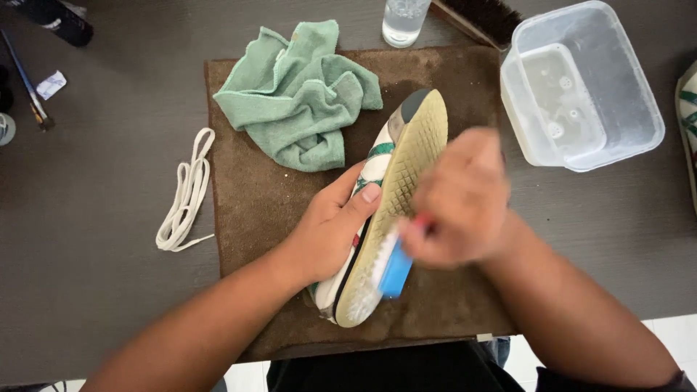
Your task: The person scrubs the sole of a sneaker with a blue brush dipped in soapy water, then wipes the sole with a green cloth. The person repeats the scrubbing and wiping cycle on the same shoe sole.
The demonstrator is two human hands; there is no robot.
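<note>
A white sneaker with green trim [379, 163] lies on its side on a brown mat [254, 196], its tan waffle sole [406, 174] turned up. My left hand [330, 229] grips the shoe's upper, thumb on the sole's edge. My right hand [461, 199], blurred by motion, holds a small blue brush with white bristles [392, 263] pressed against the lower part of the sole.
A crumpled green cloth [301, 94] lies on the mat's far left. White laces [185, 192] rest on the dark table. A clear tub of water [581, 83], a glass [403, 20] and a wooden brush [483, 18] stand at the back. Another shoe [688, 116] peeks in right.
</note>
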